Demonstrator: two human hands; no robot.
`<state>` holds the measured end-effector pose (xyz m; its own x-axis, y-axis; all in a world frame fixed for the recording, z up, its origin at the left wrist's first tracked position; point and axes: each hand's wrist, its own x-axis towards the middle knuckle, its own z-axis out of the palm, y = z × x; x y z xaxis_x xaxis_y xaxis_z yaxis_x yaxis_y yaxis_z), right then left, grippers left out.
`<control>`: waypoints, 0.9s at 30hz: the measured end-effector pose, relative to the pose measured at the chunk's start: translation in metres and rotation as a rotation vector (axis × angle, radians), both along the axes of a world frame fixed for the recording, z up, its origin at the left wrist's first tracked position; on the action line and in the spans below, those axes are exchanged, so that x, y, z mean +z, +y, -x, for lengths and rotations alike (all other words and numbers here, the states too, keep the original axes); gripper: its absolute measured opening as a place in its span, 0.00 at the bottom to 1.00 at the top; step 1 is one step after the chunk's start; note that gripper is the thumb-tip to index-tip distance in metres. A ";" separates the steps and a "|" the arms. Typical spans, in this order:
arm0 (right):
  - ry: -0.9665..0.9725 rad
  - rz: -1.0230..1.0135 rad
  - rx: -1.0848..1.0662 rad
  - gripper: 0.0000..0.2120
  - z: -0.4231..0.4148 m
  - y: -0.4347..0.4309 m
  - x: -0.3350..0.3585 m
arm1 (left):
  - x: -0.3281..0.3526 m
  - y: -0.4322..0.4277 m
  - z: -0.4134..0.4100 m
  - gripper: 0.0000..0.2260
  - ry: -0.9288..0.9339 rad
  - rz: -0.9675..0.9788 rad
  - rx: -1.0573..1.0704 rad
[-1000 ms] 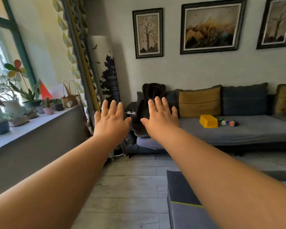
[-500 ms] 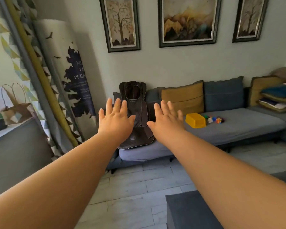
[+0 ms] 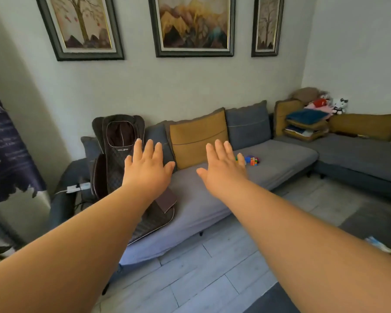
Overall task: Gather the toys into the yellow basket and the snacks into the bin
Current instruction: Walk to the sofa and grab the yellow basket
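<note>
Both arms stretch out ahead of me, palms down and fingers straight, holding nothing. My left hand (image 3: 147, 169) hovers in front of a dark massage seat pad. My right hand (image 3: 224, 168) hovers over the grey sofa seat (image 3: 280, 159) and hides the yellow basket behind it. Just right of that hand lie small colourful toys on the seat, among them a puzzle cube (image 3: 254, 161) and a blue toy (image 3: 247, 159). No snacks or bin can be made out.
A dark massage seat pad (image 3: 120, 154) leans on the sofa's left end. Mustard and grey cushions line the back. Folded blankets and plush toys (image 3: 340, 105) pile up in the sofa's corner. A dark rug (image 3: 370, 220) and a colourful packet (image 3: 379, 243) lie at the right.
The view has swung right and drawn closer to the sofa. My right hand now covers the yellow basket, which was visible beside it before. Both hands stay flat and empty.
</note>
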<state>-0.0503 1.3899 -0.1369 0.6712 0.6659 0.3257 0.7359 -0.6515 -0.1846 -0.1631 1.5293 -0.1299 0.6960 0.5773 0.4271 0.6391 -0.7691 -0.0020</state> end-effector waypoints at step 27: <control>0.093 0.061 -0.312 0.33 -0.499 0.239 -0.031 | -0.048 0.259 -0.551 0.30 0.097 0.131 -0.329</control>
<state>0.4486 1.6287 -0.1680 0.8707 0.4400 0.2198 0.4812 -0.8545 -0.1955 0.3880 1.7885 -0.1774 0.8870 0.3616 0.2873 0.3594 -0.9311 0.0621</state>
